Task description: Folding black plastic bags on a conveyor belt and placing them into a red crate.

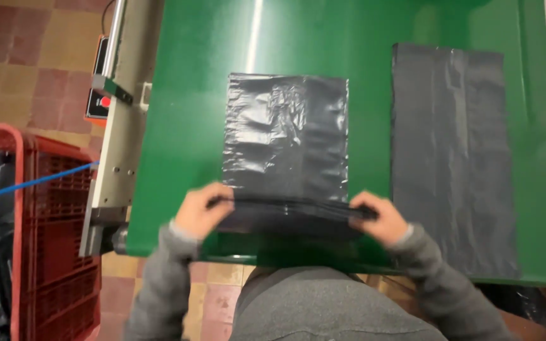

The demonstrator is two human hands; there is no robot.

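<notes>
Two hands work the near edge of a dark bag (285, 136) that lies flat on the green desk (184, 126). Our left hand (202, 211) pinches the bag's left corner; our right hand (379, 218) pinches the right corner, both clenched on the folded hem. We judge the step to be a fold along this edge. To do it well, we keep both corners level, hold the plastic taut between them, and press the crease square to the sides. A stack of flat bags (453, 158) lies apart to the right; a red crate (52, 252) stands at left.
</notes>
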